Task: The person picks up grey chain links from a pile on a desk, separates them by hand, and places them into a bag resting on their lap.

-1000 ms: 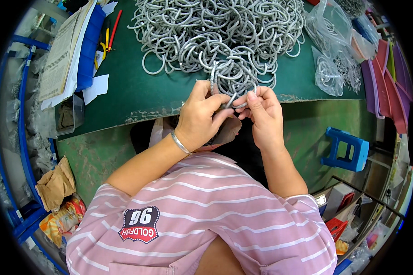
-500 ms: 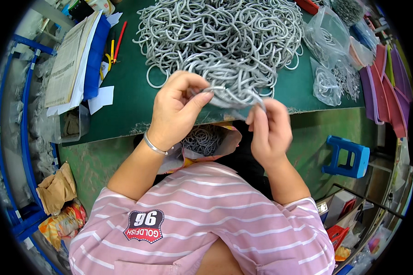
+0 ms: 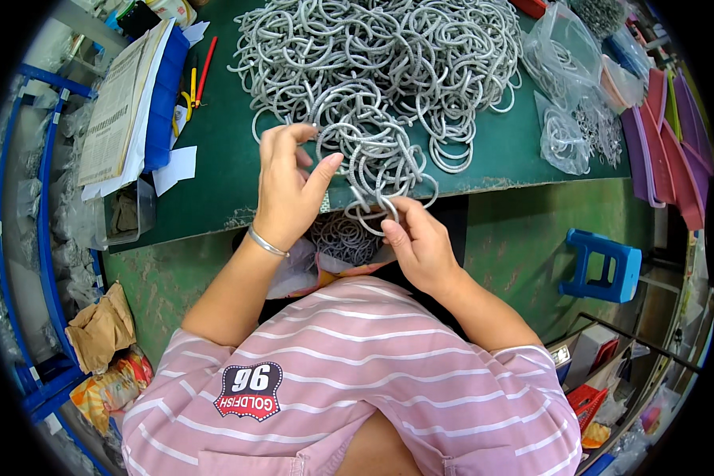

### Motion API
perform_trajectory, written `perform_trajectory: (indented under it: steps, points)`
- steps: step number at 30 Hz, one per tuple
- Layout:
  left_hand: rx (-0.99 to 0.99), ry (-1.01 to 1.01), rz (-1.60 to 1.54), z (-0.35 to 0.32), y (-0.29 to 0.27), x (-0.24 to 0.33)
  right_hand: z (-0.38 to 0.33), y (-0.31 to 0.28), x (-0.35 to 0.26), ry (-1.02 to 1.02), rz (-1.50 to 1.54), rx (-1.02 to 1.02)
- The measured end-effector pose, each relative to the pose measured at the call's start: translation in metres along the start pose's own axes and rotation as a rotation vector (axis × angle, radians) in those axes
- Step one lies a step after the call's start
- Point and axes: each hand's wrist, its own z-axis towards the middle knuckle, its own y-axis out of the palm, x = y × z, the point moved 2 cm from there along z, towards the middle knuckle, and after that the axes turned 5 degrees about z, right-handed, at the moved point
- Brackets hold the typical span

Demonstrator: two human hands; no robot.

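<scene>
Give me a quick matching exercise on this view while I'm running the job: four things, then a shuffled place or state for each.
Column one
1. left hand
2. right hand
3. heap of grey rings
4. blue stool

Column two
A. on the green floor, at the right of the picture
B. pinching a grey ring by the table's near edge
C. on the green tabletop
D. open, thumb and fingers apart

Right pairs: 1-D, 2-B, 3-C, 4-A.

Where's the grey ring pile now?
Head view, top centre: the grey ring pile is on the green table, its near end at the right hand.
</scene>
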Motion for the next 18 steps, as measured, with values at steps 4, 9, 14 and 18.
perform_trajectory:
  steps: [4,9,14,18]
  points:
    - [-0.181,-0.126,-0.071,-0.016,0.004,0.008,0.012,-0.024,0.003,-0.06,-0.274,0.271]
    - [-0.125,0.05,0.165,-0.017,0.02,0.019,0.038,-0.024,0.01,-0.198,-0.564,0.15]
    - [-0.1,-0.083,-0.116,-0.005,0.022,0.016,0.04,-0.036,0.014,0.154,0.19,0.135]
    - [-0.153,-0.263,-0.404,0.017,-0.009,0.036,0.022,-0.042,-0.052,0.13,0.126,0.141]
